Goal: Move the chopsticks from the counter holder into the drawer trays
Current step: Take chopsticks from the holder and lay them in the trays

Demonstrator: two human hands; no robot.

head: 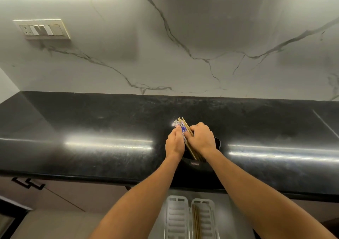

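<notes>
A black holder (199, 165) stands on the black counter near its front edge. A bundle of chopsticks (181, 124) sticks out of it, some wooden, some with blue-and-white patterned ends. My left hand (175, 143) and my right hand (201, 138) are both closed around the bundle just above the holder. Below the counter an open drawer holds two pale trays: the left tray (177, 218) looks bare, and the right tray (206, 218) has a few wooden chopsticks (196, 222) lying along it. My forearms hide part of the holder.
The black counter (91, 128) runs the full width, backed by a marble wall with a switch plate (43, 29) at upper left. Cabinet fronts with a black handle (27, 182) sit below at left.
</notes>
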